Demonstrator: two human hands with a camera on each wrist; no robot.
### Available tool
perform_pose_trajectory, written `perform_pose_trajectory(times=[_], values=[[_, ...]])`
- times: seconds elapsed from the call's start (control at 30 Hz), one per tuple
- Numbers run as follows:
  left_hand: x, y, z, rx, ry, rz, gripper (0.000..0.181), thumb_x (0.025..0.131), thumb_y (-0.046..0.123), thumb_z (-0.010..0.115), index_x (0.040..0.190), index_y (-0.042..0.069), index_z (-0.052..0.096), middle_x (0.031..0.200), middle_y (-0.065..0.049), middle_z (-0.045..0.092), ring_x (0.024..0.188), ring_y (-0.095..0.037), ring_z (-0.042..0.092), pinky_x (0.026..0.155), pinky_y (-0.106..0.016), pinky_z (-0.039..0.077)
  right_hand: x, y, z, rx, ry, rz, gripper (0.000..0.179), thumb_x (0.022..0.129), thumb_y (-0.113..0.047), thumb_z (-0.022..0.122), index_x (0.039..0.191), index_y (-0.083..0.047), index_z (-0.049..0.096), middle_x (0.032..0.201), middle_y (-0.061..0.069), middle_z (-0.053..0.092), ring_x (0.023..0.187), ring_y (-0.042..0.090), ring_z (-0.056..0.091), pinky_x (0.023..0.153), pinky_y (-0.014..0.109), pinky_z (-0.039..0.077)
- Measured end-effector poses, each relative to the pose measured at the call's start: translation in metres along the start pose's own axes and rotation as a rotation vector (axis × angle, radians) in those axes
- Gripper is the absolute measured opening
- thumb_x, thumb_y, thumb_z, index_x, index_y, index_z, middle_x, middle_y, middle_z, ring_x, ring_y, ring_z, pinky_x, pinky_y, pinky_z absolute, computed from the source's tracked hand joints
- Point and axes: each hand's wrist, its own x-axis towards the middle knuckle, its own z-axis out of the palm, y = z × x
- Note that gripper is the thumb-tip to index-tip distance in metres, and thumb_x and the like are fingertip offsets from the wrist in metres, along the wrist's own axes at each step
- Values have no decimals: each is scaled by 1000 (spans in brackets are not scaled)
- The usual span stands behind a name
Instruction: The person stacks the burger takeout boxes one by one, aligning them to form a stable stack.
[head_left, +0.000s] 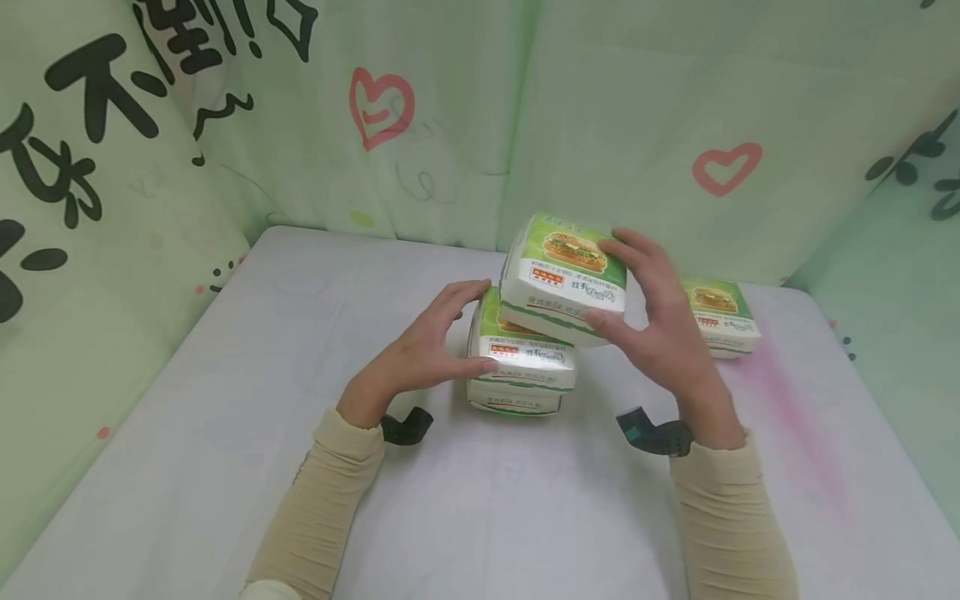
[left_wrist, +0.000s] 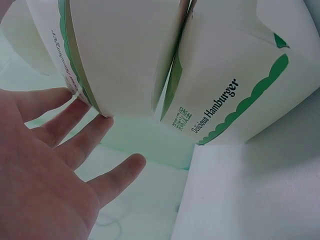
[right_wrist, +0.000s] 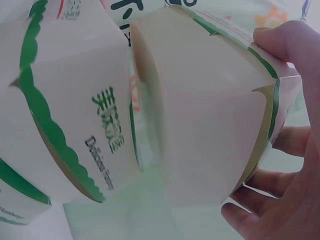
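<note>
My right hand point(head_left: 663, 329) grips a green-and-white hamburger box point(head_left: 562, 267), thumb on its front and fingers at the far side. This box is tilted over a stack of two similar boxes, overlapping the upper one in the head view. In the right wrist view, a gap parts the raised box point(right_wrist: 205, 115) from the box below. My left hand point(head_left: 420, 346) holds the stack's upper box point(head_left: 528, 362), thumb at the front and fingertips point(left_wrist: 102, 117) along the lid edge. Under it the bottom box point(head_left: 517, 402) rests on the table; "Delicious Hamburger" shows on its side point(left_wrist: 220, 95).
Another hamburger box point(head_left: 720, 321) stands on the table at the right, behind my right hand. White cloth covers the table point(head_left: 225, 333), with a pink stain point(head_left: 795, 425) on its right part. Green curtains point(head_left: 615, 117) with hearts and black lettering hang around the back and sides.
</note>
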Motion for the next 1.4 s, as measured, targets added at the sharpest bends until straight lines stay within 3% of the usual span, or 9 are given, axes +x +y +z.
perform_pose_trajectory(times=[0.73, 1.4], values=[[1, 2, -1, -32, 3, -35, 83, 77, 33, 84, 147, 29, 39, 149, 7, 36, 139, -8, 33, 115, -47, 34, 4, -9, 9, 39, -181, -120, 74, 77, -9, 78, 145, -16, 49, 159, 5, 32, 147, 27, 28, 115, 62, 26], [2, 2, -1, -10, -8, -41, 93, 75, 35, 86, 151, 29, 32, 151, 7, 36, 141, -9, 31, 116, -48, 34, -1, -3, 9, 40, -227, -94, 73, 81, -14, 74, 148, -21, 45, 161, 1, 28, 146, 27, 28, 111, 64, 28]])
